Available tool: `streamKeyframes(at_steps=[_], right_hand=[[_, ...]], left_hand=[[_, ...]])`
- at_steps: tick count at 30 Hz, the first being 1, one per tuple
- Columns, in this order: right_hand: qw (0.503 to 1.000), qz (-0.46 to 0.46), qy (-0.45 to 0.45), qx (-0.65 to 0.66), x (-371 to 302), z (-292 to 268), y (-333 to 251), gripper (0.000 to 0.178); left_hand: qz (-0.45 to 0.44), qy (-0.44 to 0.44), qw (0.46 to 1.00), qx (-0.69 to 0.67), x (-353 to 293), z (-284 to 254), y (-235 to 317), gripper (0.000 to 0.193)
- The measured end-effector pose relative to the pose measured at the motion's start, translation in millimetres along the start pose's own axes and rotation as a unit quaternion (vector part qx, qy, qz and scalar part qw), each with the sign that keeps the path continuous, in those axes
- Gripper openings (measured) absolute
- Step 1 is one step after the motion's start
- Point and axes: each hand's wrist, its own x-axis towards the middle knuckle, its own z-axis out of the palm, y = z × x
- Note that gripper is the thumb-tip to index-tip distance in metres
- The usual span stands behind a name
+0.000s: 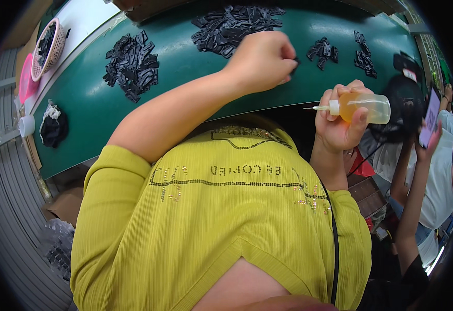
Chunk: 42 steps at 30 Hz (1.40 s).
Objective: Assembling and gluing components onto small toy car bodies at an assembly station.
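Note:
My left hand (263, 59) reaches over the green table and is closed in a pinch. A dark edge of a small black piece (297, 61) shows at its fingertips; most of it is hidden by the fingers. My right hand (340, 119) is wrapped round a squeeze bottle (374, 108) with amber liquid. The bottle lies sideways in the grip, its thin needle tip pointing left, below the left hand. Behind the left hand spreads a large heap of flat black plastic pieces (226, 31). Smaller groups of black pieces (322, 52) lie to its right.
Another heap of black pieces (130, 65) lies left on the green table (180, 67). A pink basket (55, 46), a white cup (26, 126) and a dark cloth bundle (54, 127) stand at the left end. A black fan (405, 101) and a person holding a phone (430, 118) are at right.

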Motion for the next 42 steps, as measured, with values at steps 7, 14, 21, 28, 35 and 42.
streamKeyframes(at_steps=[7,14,21,28,35,42], right_hand=[[1.000,-0.008,0.015,-0.005,1,-16,-3,0.036],[0.998,0.011,-0.021,0.059,0,-29,-4,0.039],[0.997,0.031,-0.041,0.057,7,-8,19,0.038],[0.996,0.060,-0.034,0.047,1,23,45,0.033],[0.992,0.091,-0.022,0.088,10,33,59,0.024],[0.998,0.058,0.012,0.027,16,42,76,0.017]], left_hand=[[0.123,0.132,0.963,0.201,33,15,-9,0.023],[-0.013,0.160,0.965,0.208,-52,-91,-37,0.028],[-0.097,0.057,0.938,0.328,-103,-96,-48,0.028],[-0.086,0.091,0.972,0.198,-103,-83,-45,0.018],[-0.174,-0.006,0.949,-0.261,-83,-69,-41,0.020],[-0.148,0.030,0.946,-0.288,-75,-59,-50,0.020]])
